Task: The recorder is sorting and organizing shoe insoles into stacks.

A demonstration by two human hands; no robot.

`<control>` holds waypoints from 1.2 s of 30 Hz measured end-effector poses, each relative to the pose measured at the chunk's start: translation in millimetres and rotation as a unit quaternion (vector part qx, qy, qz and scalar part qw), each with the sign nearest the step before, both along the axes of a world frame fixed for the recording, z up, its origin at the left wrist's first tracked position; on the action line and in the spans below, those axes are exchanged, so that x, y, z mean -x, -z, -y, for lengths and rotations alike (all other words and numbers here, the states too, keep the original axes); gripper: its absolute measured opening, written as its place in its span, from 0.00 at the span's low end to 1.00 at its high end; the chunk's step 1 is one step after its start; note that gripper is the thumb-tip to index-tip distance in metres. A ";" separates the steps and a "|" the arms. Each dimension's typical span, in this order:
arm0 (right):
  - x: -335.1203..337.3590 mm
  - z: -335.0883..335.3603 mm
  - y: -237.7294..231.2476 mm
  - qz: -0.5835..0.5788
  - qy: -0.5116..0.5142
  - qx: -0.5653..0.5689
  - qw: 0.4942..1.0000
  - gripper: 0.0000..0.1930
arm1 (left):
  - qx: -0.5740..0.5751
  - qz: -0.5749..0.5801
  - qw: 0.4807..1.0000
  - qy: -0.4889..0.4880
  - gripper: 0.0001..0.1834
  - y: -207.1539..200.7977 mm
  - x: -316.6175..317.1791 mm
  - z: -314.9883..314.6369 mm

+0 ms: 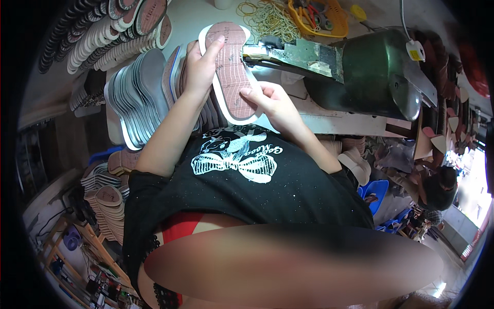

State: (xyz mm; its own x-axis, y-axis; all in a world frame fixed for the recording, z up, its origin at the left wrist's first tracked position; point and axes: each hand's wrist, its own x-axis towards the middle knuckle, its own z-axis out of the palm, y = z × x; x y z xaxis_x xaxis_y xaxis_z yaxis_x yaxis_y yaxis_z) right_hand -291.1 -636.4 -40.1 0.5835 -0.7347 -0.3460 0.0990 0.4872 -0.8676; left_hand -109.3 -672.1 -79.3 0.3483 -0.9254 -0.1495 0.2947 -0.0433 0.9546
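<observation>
Between my two hands I hold an insole (232,77), reddish brown with pale lines and a white rim. My left hand (199,72) grips its left edge near the far end, thumb on top. At the near right edge my right hand (272,103) pinches it, thumb on the brown face. The insole's right edge meets the tip of a green machine's narrow arm (293,56); whether it lies under the tip cannot be made out. My fingers beneath the insole are hidden.
Stacks of grey insoles (138,98) stand left of my hands, with more insole rows (121,41) farther back. The machine's bulky green housing (370,72) fills the right. Beyond lie a tangle of yellowish cord (265,20) and a yellow basket (338,28) of tools. A person (438,188) is at far right.
</observation>
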 end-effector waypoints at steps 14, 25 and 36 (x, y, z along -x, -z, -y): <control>31.2 2.8 -5.6 0.007 0.041 -0.025 0.999 0.12 | 0.037 0.106 0.994 0.005 0.19 4.1 19.9 24.3; 11.0 -3.6 -0.4 0.065 0.066 -0.100 0.991 0.15 | -0.033 0.164 0.981 0.099 0.22 3.1 6.2 60.5; -27.2 19.8 4.8 0.141 0.172 -0.066 0.973 0.14 | 0.187 0.609 0.567 0.522 0.30 -94.2 -22.3 107.5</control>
